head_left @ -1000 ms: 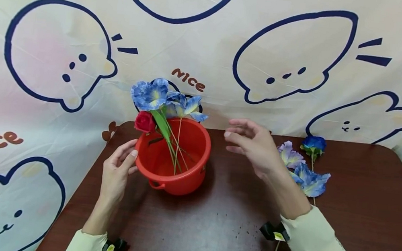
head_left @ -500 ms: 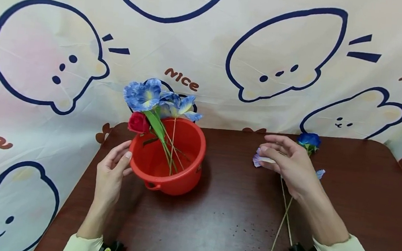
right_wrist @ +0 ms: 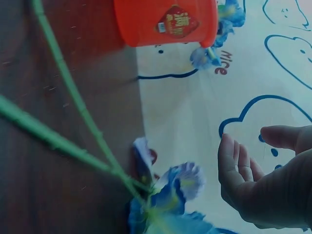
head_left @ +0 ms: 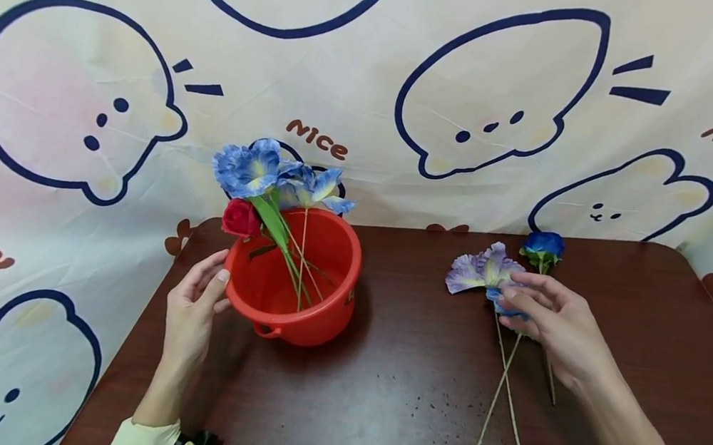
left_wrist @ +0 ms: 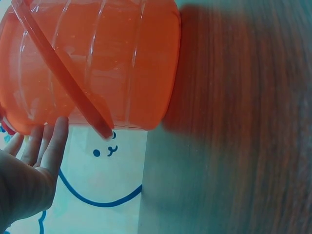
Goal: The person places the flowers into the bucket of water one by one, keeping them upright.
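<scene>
In the head view a red bucket (head_left: 310,329) stands on the left of the table, with several flowers leaning in it. My left hand (head_left: 189,314) touches its left side near the rim; the left wrist view shows nearly straight fingers (left_wrist: 57,141) against the wall. My right hand (head_left: 567,336), its fingers loosely bent and holding nothing, hovers by the flowers on the right. Its fingertips overlap a blue flower (head_left: 498,302) and hide most of that bloom. Beside it lie a purple artificial iris (head_left: 477,271) and a blue rose (head_left: 543,249).
Blue irises (head_left: 248,169) and a red rose (head_left: 242,217) poke above the bucket's rim. Bare stems (head_left: 502,387) cross on the brown table (head_left: 376,425). Dark crumbs (head_left: 432,405) are scattered mid-table. A printed cloth (head_left: 356,93) hangs behind.
My right hand has moved right, from beside the bucket to over the loose flowers. My left hand stays at the bucket. The head view has shifted slightly right.
</scene>
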`<state>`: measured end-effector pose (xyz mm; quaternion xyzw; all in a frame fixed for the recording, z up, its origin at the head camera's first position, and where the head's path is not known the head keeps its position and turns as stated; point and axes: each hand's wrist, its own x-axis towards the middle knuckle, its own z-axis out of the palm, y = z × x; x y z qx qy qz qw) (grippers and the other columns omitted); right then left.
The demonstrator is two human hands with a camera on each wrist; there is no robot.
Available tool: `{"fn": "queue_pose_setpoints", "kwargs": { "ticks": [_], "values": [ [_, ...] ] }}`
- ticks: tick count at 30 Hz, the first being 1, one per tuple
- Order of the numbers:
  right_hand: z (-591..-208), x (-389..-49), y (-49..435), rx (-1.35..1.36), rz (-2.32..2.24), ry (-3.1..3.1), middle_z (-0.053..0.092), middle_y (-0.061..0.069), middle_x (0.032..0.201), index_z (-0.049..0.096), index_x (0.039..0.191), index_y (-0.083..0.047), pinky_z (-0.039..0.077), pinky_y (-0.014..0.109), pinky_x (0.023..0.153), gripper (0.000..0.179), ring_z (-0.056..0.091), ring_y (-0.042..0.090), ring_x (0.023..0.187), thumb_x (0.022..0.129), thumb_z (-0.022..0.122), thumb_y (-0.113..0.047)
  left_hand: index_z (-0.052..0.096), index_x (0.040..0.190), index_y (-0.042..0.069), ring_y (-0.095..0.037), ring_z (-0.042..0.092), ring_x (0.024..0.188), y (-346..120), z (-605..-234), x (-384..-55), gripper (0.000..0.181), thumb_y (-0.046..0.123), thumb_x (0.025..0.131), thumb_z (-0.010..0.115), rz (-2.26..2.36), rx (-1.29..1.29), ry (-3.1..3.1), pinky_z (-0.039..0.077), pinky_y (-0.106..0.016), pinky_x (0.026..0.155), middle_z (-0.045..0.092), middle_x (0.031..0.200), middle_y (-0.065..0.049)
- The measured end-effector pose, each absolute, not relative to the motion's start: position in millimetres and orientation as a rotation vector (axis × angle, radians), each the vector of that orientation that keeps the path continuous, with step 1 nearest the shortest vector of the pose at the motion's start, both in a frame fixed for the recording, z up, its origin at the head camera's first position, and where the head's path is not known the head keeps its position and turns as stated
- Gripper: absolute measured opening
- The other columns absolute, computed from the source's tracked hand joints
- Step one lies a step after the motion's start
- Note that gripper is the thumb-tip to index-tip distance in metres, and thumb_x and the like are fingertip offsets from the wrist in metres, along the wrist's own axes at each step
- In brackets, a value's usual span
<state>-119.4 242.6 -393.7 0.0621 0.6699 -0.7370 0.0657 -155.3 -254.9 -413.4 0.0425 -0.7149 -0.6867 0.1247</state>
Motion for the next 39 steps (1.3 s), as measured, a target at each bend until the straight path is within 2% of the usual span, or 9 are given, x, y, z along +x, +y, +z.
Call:
{"fn": "queue_pose_setpoints", "kwargs": {
  "ticks": [5, 12, 20, 26, 39],
  "values": [
    [-406.8, -108.6, 251.6, 0.228, -2.125, 2.098, 0.075, -0.009, 0.113, 0.058, 0.138, -0.018, 0.068, 0.029, 0.086, 0.034, 0.076, 0.007, 0.103, 0.107, 0.069, -0.022, 0.060, 0.150, 0.008, -0.008, 0.076, 0.104, -255.6, -413.5, -154.7, 0.044, 0.020, 0.109, 0.064, -2.013, 0.124, -2.082, 0.066, -0.024, 0.080, 0.074, 0.126, 0.003],
    [-423.5, -95.1, 262.1, 0.281, -2.103, 2.066, 0.077, -0.011, 0.109, 0.058, 0.140, -0.017, 0.068, 0.030, 0.086, 0.034, 0.076, 0.007, 0.102, 0.107, 0.068, -0.018, 0.060, 0.151, 0.008, -0.007, 0.077, 0.104, -255.6, -414.2, -154.6, 0.044, 0.020, 0.109, 0.064, -2.006, 0.122, -2.092, 0.066, -0.024, 0.080, 0.074, 0.126, 0.003],
    [-437.5, -85.2, 269.4, 0.308, -2.046, 2.075, 0.074, -0.012, 0.118, 0.054, 0.146, -0.009, 0.068, 0.035, 0.090, 0.044, 0.074, 0.006, 0.107, 0.107, 0.069, -0.023, 0.061, 0.150, 0.008, -0.008, 0.077, 0.104, -255.1, -413.3, -155.5, 0.043, 0.020, 0.109, 0.064, -2.011, 0.123, -2.078, 0.066, -0.024, 0.080, 0.073, 0.127, -0.002],
    [-445.2, -83.5, 270.8, 0.340, -2.023, 2.050, 0.073, -0.008, 0.118, 0.044, 0.153, -0.001, 0.067, 0.034, 0.092, 0.056, 0.074, 0.005, 0.107, 0.107, 0.069, -0.022, 0.061, 0.150, 0.006, -0.008, 0.076, 0.102, -255.0, -413.8, -155.4, 0.042, 0.017, 0.109, 0.063, -2.027, 0.107, -2.052, 0.066, -0.025, 0.080, 0.073, 0.125, -0.003],
    [-456.4, -79.1, 273.6, 0.355, -1.984, 2.010, 0.071, -0.011, 0.119, 0.026, 0.161, 0.011, 0.066, 0.030, 0.094, 0.068, 0.073, 0.002, 0.107, 0.110, 0.062, -0.017, 0.062, 0.149, 0.007, -0.008, 0.077, 0.102, -255.0, -414.7, -155.5, 0.041, 0.017, 0.109, 0.063, -2.025, 0.106, -2.049, 0.066, -0.025, 0.080, 0.075, 0.124, 0.002]
  ]
}}
